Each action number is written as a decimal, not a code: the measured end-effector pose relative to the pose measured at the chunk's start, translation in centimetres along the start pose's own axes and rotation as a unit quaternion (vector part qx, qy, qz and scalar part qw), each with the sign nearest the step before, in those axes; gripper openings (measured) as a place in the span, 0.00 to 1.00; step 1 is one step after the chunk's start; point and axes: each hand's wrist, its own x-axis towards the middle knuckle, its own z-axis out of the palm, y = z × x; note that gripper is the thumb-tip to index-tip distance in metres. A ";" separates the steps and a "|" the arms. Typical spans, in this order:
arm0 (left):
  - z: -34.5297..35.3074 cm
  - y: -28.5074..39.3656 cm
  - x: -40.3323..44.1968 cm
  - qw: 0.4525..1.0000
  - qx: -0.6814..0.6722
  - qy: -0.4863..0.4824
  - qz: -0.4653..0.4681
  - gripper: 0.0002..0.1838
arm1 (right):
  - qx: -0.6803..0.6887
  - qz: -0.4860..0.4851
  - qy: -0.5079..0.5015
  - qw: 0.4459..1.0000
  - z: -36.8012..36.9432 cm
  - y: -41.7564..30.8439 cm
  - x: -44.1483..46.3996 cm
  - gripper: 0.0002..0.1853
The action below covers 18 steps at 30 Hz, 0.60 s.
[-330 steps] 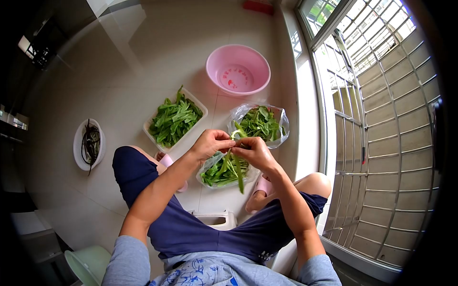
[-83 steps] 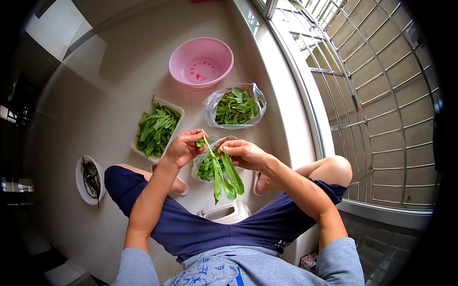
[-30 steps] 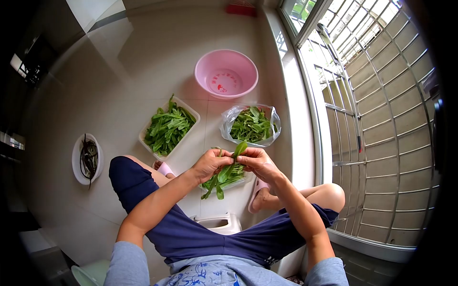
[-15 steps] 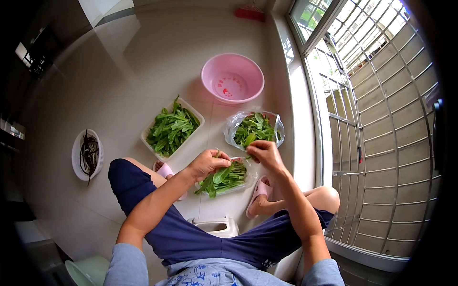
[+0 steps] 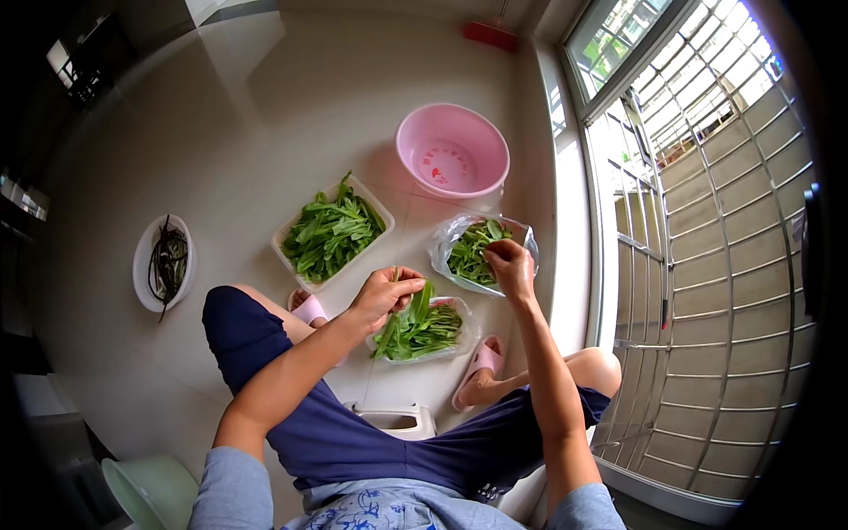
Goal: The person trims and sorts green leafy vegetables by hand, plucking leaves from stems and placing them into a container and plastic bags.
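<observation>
The left hand (image 5: 385, 293) pinches a leafy stem (image 5: 419, 307) above the nearer bag (image 5: 473, 334); a light grip should spare the leaves, which blend into the greens (image 5: 435, 337) below. The right hand (image 5: 514, 267), fingers curled close over the farther bag (image 5: 444, 240) (sensibly low against spills), hides whether it holds anything.

From its bent elbow (image 5: 240, 422), the left forearm (image 5: 305, 358) slants toward two o'clock; the left hand (image 5: 382, 297) sits near twelve from the chest (image 5: 375, 508), fingers curled to the thumb. The right forearm (image 5: 549, 375) points between eleven and twelve, the right hand (image 5: 515, 270) at one, fingers bent (whether the tips meet is unclear).
</observation>
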 end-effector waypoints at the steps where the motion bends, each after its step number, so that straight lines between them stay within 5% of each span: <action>1: -0.2 0.0 0.0 1.000 -0.008 0.011 0.007 0.05 | 0.085 0.043 -0.100 0.990 0.5 -1.2 -0.4 0.07; 7: -1.1 0.1 -0.3 0.998 -0.038 0.026 0.033 0.06 | 0.153 0.095 -0.367 0.913 4.5 -5.4 -3.9 0.11; 13: -2.6 0.8 -0.9 0.991 -0.077 0.084 0.073 0.08 | 0.107 0.072 -0.270 0.954 6.4 -4.8 -2.4 0.05; 18: -4.9 -2.5 -0.7 0.989 -0.088 0.115 -0.017 0.06 | 0.070 0.010 -0.197 0.978 11.7 -3.4 1.2 0.07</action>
